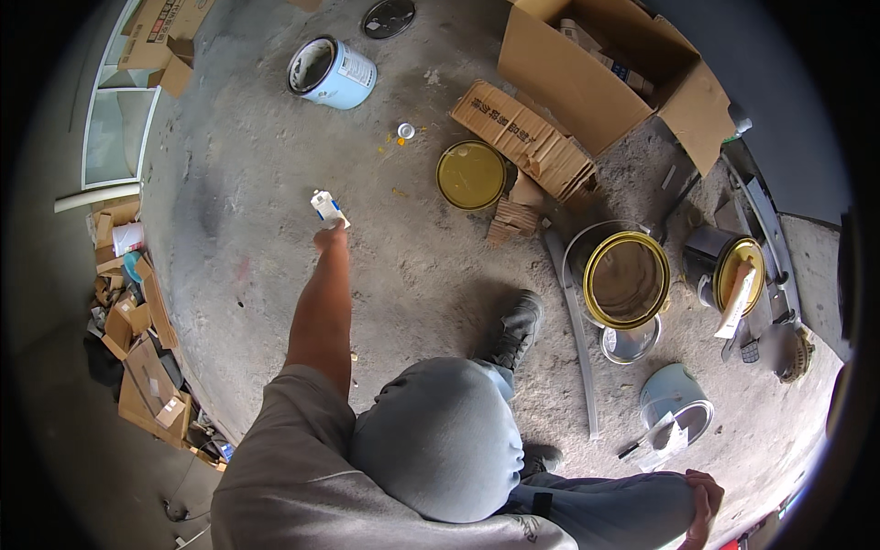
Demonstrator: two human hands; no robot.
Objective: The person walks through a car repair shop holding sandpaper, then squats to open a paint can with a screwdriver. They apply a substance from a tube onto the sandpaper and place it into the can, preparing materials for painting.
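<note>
My left arm stretches forward over the concrete floor. At its end my left hand (330,236) is closed on a small white carton (324,207) with blue marks and a narrow top; the fingers underneath are partly hidden. Beyond the carton, a small white round cap (406,131) sits by orange-yellow spots on the floor. My right hand (705,502) rests on my bent knee (642,509) with its fingers laid over it, holding nothing that I can see.
A light-blue bucket (353,81) lies tilted ahead, near a dark round lid (388,17). To the right are a gold lid (471,175), flattened cardboard (522,137), a big open box (573,87), a gold-rimmed can (662,275) and a pale-blue pail (672,390). Cardboard scraps (147,376) pile up left.
</note>
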